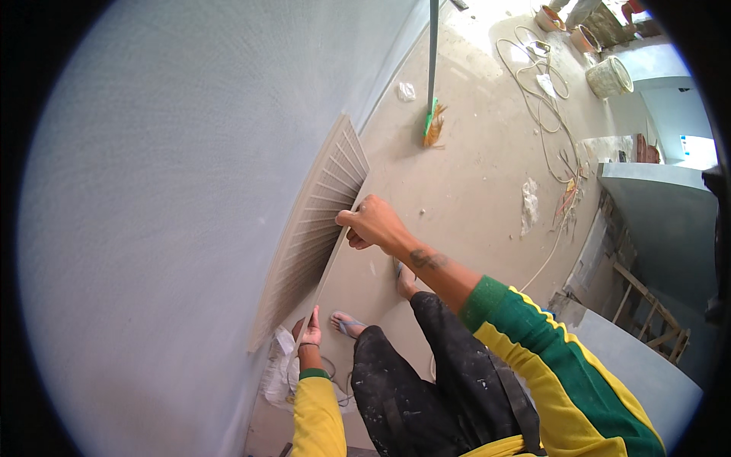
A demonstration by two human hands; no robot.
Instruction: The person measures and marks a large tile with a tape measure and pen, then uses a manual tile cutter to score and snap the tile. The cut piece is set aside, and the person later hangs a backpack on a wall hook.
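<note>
A large beige panel (304, 244), looking like a tile with a ribbed face, stands tilted beside the pale wall (152, 190). My right hand (369, 222) is closed on its near edge at mid-height. Lower down, my left hand (310, 329) holds the same edge, with some fingers hidden behind it. I cannot tell whether this is one panel or two stacked. White crumpled plastic (276, 365) lies by the wall under the panel, near my left hand. My sandalled feet (346, 324) are on the dusty floor (464, 228) just right of it.
A green broom (431, 122) stands on the floor ahead. To the right lie looped cables (544, 114), scraps (529, 206) and buckets (609, 76). A low blue-grey ledge (640, 343) and a wooden frame (647, 312) are at the lower right.
</note>
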